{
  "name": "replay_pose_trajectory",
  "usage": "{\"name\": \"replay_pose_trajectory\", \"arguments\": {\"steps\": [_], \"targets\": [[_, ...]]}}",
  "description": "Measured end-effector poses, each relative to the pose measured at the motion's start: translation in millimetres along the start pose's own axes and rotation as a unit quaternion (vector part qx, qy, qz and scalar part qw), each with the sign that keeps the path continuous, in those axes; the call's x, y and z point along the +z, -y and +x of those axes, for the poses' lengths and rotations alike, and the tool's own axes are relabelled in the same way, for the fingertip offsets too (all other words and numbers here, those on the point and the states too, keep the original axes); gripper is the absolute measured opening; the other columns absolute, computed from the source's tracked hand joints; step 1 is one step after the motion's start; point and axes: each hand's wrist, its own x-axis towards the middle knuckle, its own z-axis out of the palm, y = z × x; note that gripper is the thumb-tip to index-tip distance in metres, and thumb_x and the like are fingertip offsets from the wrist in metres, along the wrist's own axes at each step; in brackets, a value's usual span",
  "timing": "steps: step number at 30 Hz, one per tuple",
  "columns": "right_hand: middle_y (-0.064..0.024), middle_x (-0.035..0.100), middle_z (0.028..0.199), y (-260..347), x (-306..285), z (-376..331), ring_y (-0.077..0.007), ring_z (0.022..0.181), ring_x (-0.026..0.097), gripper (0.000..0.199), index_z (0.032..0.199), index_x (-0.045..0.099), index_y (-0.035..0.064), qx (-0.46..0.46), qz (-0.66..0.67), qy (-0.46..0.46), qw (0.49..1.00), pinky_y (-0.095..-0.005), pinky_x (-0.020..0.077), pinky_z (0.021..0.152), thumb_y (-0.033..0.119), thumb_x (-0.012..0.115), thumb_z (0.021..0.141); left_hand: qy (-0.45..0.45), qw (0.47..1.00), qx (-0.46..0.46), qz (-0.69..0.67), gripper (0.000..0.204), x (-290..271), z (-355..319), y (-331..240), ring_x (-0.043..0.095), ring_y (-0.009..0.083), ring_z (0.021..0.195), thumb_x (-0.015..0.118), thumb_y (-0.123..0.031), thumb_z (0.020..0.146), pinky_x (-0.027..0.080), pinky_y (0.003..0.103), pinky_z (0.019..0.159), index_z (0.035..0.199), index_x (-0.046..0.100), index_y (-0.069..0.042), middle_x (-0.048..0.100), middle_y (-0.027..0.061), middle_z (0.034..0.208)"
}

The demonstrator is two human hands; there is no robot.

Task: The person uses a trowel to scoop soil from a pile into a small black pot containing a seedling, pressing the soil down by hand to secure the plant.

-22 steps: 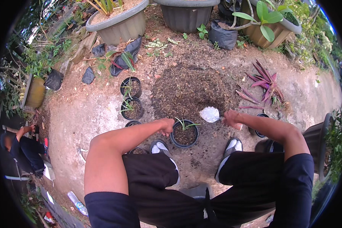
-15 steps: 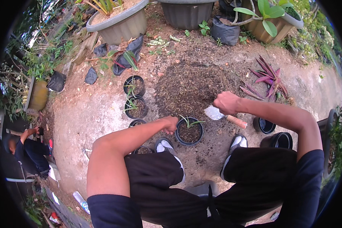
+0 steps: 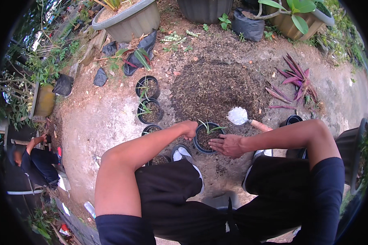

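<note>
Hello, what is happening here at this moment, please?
A person squats on bare ground beside a heap of dark soil. The left hand grips the rim of a small black pot with a green seedling in it, and the right hand rests flat on the pot's right edge, fingers over the soil. A trowel lies on the heap, not held. More small pots stand to the left.
</note>
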Motion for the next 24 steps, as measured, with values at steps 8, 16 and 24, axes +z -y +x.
{"name": "replay_pose_trajectory", "arguments": {"steps": [8, 16, 24], "targets": [[-0.0242, 0.033, 0.154, -14.2, 13.6, -9.6, -0.0316, 0.145, 0.033, 0.068, 0.147, 0.029, -0.0109, 0.006, -0.007, -0.05, 0.999, -0.0478, 0.0281, 0.116, 0.027, 0.044, 0.093, -0.012, 1.0, -0.004, -0.012, 0.015, 0.0, -5.7, -1.4, 0.072, 0.0168, 0.067, 0.06, -0.006, 0.086, 0.059, 0.035, 0.063, 0.089, 0.073, 0.0, 0.076, 0.0059, 0.084], [-0.0284, 0.035, 0.152, -9.8, -2.4, -10.1, -0.034, 0.142, 0.037, 0.062, 0.143, 0.032, -0.0154, 0.027, -0.042, 0.03, 0.998, -0.0469, 0.0289, 0.115, 0.022, 0.04, 0.094, -0.011, 1.0, -0.001, -0.004, 0.015, -0.6, -3.5, -3.1, 0.071, 0.0171, 0.065, 0.059, -0.005, 0.086, 0.06, 0.033, 0.064, 0.089, 0.073, 0.0, 0.075, 0.0069, 0.083], [-0.0301, 0.034, 0.152, -13.4, 5.6, -6.0, -0.0367, 0.142, 0.037, 0.063, 0.142, 0.032, -0.0165, 0.043, -0.05, -0.042, 0.997, -0.0474, 0.0272, 0.117, 0.023, 0.041, 0.093, -0.01, 1.0, 0.007, 0.029, 0.024, -2.6, -11.2, -7.7, 0.069, 0.017, 0.066, 0.059, -0.019, 0.095, 0.055, 0.034, 0.054, 0.082, 0.072, -0.004, 0.074, 0.0027, 0.078]]}}
